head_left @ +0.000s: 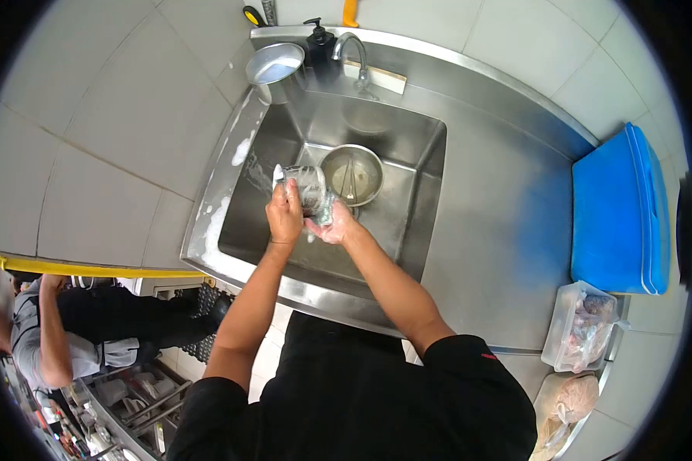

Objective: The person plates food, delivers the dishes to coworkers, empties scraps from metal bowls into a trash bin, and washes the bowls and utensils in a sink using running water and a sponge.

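Over the left part of the steel sink (407,192), my two hands hold a clear, soapy glass vessel (307,188). My left hand (285,213) grips its left side, fingers pointing up, with something small and white at the fingertips. My right hand (336,224) is wrapped round its lower right end, with suds on the fingers. Just to the right, a round metal bowl (373,178) holds liquid and a metal utensil (349,180) on the sink floor. The curved faucet (361,69) stands behind the bowl.
A metal pot (275,73) and a black soap bottle (321,50) stand at the sink's back left. Foam lies on the left rim. At the right are a blue cooler (615,215) and plastic containers (580,326). Another person (92,330) is at lower left.
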